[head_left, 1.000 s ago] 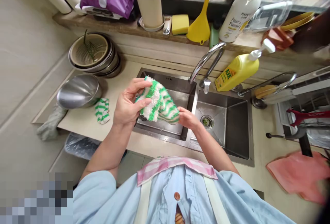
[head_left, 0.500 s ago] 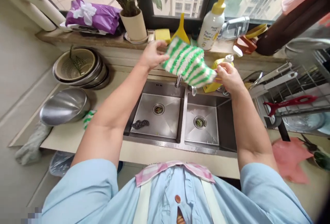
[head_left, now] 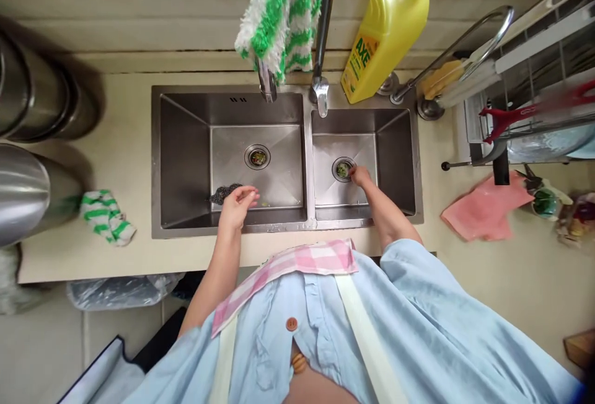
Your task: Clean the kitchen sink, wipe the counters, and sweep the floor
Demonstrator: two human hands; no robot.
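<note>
Overhead view of a double stainless-steel sink. The person's left hand [head_left: 237,204] is hovering open, fingers loosely curled and holding nothing, above the front of the larger left basin [head_left: 186,162]. It is just beside a dark steel-wool scourer [head_left: 224,193] lying on the basin floor, which it does not appear to touch. The person's right hand [head_left: 360,175] is reaching into the smaller right basin [head_left: 344,171], its fingertips [head_left: 352,170] close against the rim of a drain strainer [head_left: 343,170]. Whether these fingers are gripping anything cannot be told.

A green-and-white striped cloth [head_left: 281,13] is hanging over a chrome faucet spout [head_left: 266,80] at the back of the sink, well apart from both hands. A yellow AXE dish-soap bottle [head_left: 383,35] is standing behind the right basin. A smaller striped cloth [head_left: 106,217] is lying on the counter left of the sink, and a pink cloth [head_left: 483,210] is lying on the counter to the right, below a dish rack [head_left: 530,106] holding a red peeler [head_left: 504,118].
</note>
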